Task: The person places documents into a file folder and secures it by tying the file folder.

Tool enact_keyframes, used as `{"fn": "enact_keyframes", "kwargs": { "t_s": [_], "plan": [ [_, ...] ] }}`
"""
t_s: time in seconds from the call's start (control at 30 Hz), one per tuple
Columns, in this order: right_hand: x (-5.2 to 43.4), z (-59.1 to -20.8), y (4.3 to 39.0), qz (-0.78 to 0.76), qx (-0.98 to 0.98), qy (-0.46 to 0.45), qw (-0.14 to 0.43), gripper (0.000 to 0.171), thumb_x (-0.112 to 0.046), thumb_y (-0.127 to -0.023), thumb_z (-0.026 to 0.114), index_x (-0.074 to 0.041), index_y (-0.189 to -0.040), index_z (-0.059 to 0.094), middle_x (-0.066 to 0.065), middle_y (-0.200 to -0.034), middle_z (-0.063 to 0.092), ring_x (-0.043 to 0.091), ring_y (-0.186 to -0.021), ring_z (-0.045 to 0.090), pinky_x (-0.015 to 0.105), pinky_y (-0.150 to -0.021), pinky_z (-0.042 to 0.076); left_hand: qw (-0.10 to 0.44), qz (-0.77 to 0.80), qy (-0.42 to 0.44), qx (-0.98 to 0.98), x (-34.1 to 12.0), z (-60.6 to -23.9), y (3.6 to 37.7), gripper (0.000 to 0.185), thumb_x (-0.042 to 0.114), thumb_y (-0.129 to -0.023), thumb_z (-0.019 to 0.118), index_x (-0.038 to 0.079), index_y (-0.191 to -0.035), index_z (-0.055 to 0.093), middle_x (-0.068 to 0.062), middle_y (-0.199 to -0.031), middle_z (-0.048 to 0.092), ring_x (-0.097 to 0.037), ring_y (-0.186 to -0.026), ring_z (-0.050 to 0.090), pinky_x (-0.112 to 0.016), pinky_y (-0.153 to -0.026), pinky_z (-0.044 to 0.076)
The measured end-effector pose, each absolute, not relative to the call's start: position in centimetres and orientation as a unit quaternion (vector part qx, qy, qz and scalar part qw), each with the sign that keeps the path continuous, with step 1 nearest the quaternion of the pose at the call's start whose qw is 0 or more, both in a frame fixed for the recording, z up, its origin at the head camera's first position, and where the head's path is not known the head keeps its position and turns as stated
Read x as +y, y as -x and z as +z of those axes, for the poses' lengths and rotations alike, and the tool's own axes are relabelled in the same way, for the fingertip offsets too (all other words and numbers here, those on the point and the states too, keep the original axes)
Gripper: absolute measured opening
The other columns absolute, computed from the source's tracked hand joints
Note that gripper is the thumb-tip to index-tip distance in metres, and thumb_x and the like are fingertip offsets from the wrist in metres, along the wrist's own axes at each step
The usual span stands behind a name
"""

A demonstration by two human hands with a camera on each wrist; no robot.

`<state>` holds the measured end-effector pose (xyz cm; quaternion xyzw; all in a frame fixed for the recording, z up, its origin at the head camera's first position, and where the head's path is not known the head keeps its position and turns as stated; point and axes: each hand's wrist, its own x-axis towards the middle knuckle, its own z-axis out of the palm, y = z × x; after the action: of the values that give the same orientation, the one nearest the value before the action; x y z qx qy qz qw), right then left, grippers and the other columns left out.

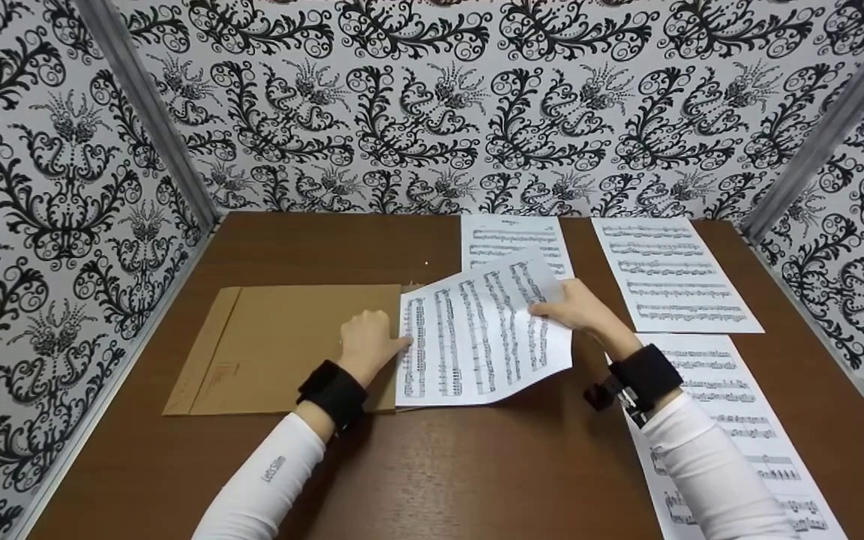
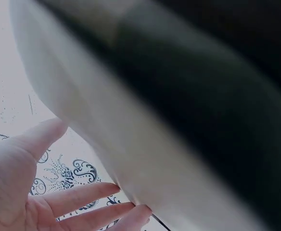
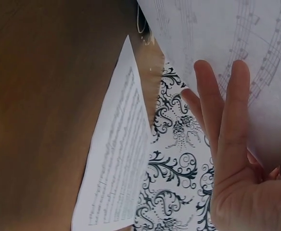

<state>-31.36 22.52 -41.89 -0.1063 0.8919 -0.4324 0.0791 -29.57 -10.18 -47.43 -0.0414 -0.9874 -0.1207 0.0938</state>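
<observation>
A brown paper envelope lies at the left of the table. My left hand grips it near its right-hand edge, the thumb reaching onto the sheet music. That sheet meets the envelope's edge at its left; how far it goes in is hidden. My right hand pinches the sheet's raised right side, thumb on the printed face and fingers behind. The right wrist view shows those fingers, nearly straight, against the sheet. In the left wrist view, the thumb and fingertips of my hand meet a blurred pale surface.
More music sheets lie on the brown table: one page at the back, another page at the back right, and a further page partly beneath my right forearm. Patterned walls enclose the back and sides.
</observation>
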Motion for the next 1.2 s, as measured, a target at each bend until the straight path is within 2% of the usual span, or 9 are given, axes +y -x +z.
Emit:
{"fn": "enact_keyframes", "kwargs": {
  "t_s": [0.2, 0.43, 0.7, 0.83, 0.93, 1.07, 1.2],
  "plan": [
    [22.9, -42.7, 31.5, -0.440, 0.890, 0.079, 0.086, 0.048, -0.008, -0.089, 0.070, 0.015, -0.131, 0.059, 0.040, -0.120, 0.066, 0.006, -0.065, 0.068, 0.019, -0.063, 0.057, 0.076, -0.129, 0.040, -0.988, -10.1, -47.2, 29.6, 0.046, 0.044, -0.080, 0.085, 0.002, -0.072, 0.067, -0.020, -0.086, 0.076, -0.038, -0.079, 0.074, -0.049, -0.064, 0.060],
    [23.1, -43.5, 31.7, -0.493, 0.861, 0.056, 0.112, 0.046, -0.007, -0.091, 0.069, 0.014, -0.130, 0.058, 0.036, -0.116, 0.069, 0.005, -0.063, 0.069, 0.021, -0.061, 0.059, 0.071, -0.132, 0.043, -0.988, -10.0, -46.9, 29.6, 0.039, 0.034, -0.081, 0.084, -0.003, -0.083, 0.072, -0.023, -0.092, 0.076, -0.040, -0.083, 0.074, -0.051, -0.065, 0.061],
    [23.3, -44.3, 32.0, -0.534, 0.833, 0.046, 0.137, 0.042, -0.006, -0.093, 0.069, 0.014, -0.128, 0.058, 0.013, -0.099, 0.078, 0.008, -0.066, 0.073, 0.025, -0.063, 0.062, 0.066, -0.129, 0.041, -0.989, -9.9, -46.9, 29.7, 0.025, 0.022, -0.079, 0.081, 0.000, -0.077, 0.069, -0.022, -0.090, 0.076, -0.040, -0.083, 0.075, -0.052, -0.068, 0.062],
    [23.5, -44.7, 32.0, -0.533, 0.831, 0.054, 0.148, 0.043, -0.009, -0.095, 0.067, 0.013, -0.130, 0.057, 0.005, -0.093, 0.077, 0.007, -0.066, 0.073, 0.025, -0.064, 0.062, 0.075, -0.130, 0.044, -0.988, -10.0, -47.1, 29.7, 0.027, 0.023, -0.079, 0.081, 0.000, -0.076, 0.069, -0.022, -0.088, 0.076, -0.039, -0.080, 0.074, -0.052, -0.065, 0.061],
    [23.5, -45.0, 32.0, -0.539, 0.826, 0.059, 0.153, 0.045, -0.009, -0.096, 0.066, 0.012, -0.133, 0.055, 0.004, -0.095, 0.077, 0.008, -0.068, 0.074, 0.026, -0.065, 0.063, 0.074, -0.132, 0.043, -0.988, -10.1, -47.2, 29.8, 0.034, 0.031, -0.079, 0.081, 0.002, -0.072, 0.066, -0.020, -0.086, 0.076, -0.038, -0.078, 0.074, -0.051, -0.063, 0.060],
    [23.4, -45.5, 32.1, -0.566, 0.808, 0.052, 0.158, 0.045, -0.006, -0.095, 0.066, 0.011, -0.136, 0.053, 0.005, -0.097, 0.076, 0.010, -0.070, 0.076, 0.029, -0.067, 0.064, 0.064, -0.134, 0.042, -0.988, -10.1, -47.2, 29.8, 0.047, 0.042, -0.075, 0.085, 0.008, -0.063, 0.056, -0.018, -0.081, 0.075, -0.036, -0.076, 0.073, -0.050, -0.063, 0.059],
    [23.3, -45.8, 31.8, -0.578, 0.800, 0.041, 0.156, 0.044, -0.006, -0.095, 0.066, 0.012, -0.133, 0.055, 0.000, -0.090, 0.075, 0.011, -0.069, 0.075, 0.029, -0.066, 0.064, 0.057, -0.136, 0.040, -0.988, -10.1, -47.2, 29.9, 0.053, 0.045, -0.072, 0.088, 0.011, -0.060, 0.050, -0.016, -0.079, 0.074, -0.035, -0.076, 0.073, -0.049, -0.063, 0.059]
  ]
}}
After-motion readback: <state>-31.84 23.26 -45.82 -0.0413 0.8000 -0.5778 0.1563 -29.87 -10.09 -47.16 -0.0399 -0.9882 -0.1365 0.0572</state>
